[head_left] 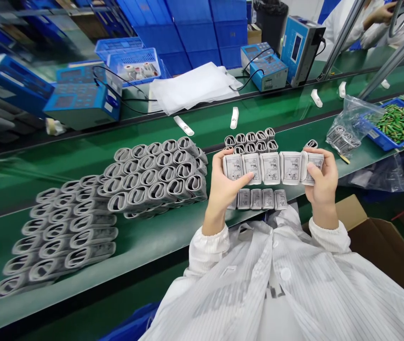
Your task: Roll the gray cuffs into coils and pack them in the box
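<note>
A row of five grey rolls was held up between the two hands, above the near part of the green desk, with the printed faces turned toward the wearer. The left end was grasped by the left hand, its thumb laid across the face of the second roll. The right end was grasped by the right hand, its thumb pressed on the last roll, which was set slightly askew to its neighbour. The grip was thus closed on the row at both ends. Just below the held row, a second printed row was seen on the desk; behind it, a small stack of rolls was placed with the coiled ends exposed. A single roll was located just beyond the right hand. Farther right, a clear bag containing rolls was noted beside a blue tray filled with small green pieces. To the left, two larger stacks were recorded: a tiered one nearer the left hand and a lower one at the far left. Behind these, white curved strips were scattered along the green strip, one being found beyond the small stack. White sheets were spread between blue instruments at the back.
</note>
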